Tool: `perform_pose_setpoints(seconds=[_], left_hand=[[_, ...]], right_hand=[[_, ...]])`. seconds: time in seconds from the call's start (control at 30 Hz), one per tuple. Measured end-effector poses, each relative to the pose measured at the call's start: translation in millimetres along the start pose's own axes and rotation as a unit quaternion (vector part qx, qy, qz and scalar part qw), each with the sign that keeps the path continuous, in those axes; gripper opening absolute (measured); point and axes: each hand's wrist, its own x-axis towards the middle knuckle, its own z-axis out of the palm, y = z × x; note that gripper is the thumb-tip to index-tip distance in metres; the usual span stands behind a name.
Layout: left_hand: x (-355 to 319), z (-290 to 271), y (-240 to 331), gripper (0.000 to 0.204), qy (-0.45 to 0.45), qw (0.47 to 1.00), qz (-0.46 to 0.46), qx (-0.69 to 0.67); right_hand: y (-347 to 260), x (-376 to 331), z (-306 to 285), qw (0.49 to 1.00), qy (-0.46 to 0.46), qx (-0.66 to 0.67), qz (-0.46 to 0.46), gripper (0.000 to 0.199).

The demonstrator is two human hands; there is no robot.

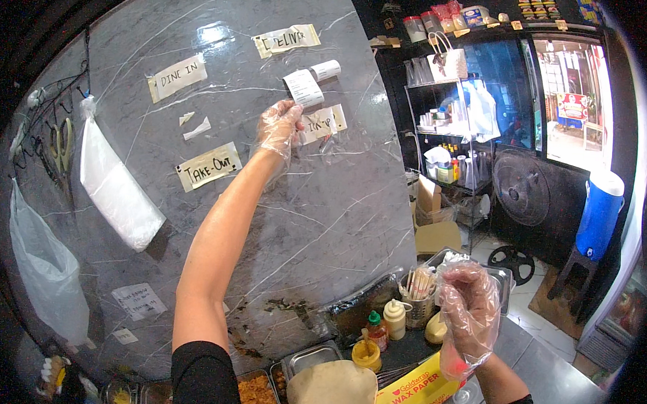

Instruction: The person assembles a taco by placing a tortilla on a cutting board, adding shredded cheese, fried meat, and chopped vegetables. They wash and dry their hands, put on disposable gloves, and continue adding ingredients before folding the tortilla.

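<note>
Up on the grey marbled wall, my left hand [276,130] in a clear plastic glove pinches the lower edge of a printed receipt [305,89], which curls away from the wall. A handwritten paper label [323,124] is taped right beside those fingers. My right hand [470,312], also in a clear glove, is raised over the counter at lower right. Its fingers curl in toward the thumb, and nothing shows in them. Under it lies a yellow wax paper box [420,386]; a metal cup of wooden sticks [417,291] stands just to its left.
Sauce bottles [395,319] and an open mustard-coloured jar [367,356] stand on the counter. A pale flatbread [332,390] lies near trays of orange food [257,397]. Plastic bags [116,184] and scissors [61,148] hang at left. Beyond are a shelf rack, fan [520,187] and blue water jug [599,214].
</note>
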Motion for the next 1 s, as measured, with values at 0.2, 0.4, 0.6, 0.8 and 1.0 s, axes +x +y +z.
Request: perform_pose_setpoints(seconds=[0.2, 0.4, 0.6, 0.8, 1.0], left_hand=[[5.1, -3.5, -6.2, 0.026, 0.006, 1.0, 0.005, -0.013], [4.5, -2.7, -4.0, 0.027, -0.002, 1.0, -0.001, -0.005], [3.7, -4.2, -2.0, 0.027, -0.01, 1.0, -0.005, 0.008], [6.7, -5.9, -3.4, 0.028, -0.017, 1.0, -0.008, -0.018], [5.9, -6.0, -5.5, 0.028, -0.018, 0.999, -0.017, -0.02]], right_hand=[[0.1, -0.9, 0.6, 1.0, -0.003, -0.009, 0.004, 0.018], [0.5, -0.1, 0.2, 1.0, 0.005, -0.008, 0.004, 0.017], [2.8, -1.2, -1.9, 1.0, -0.001, -0.004, 0.007, 0.018], [3.7, -2.1, -2.8, 1.0, 0.001, 0.0, 0.0, 0.019], [3.8, -0.8, -1.8, 1.0, 0.006, -0.027, -0.005, 0.018]])
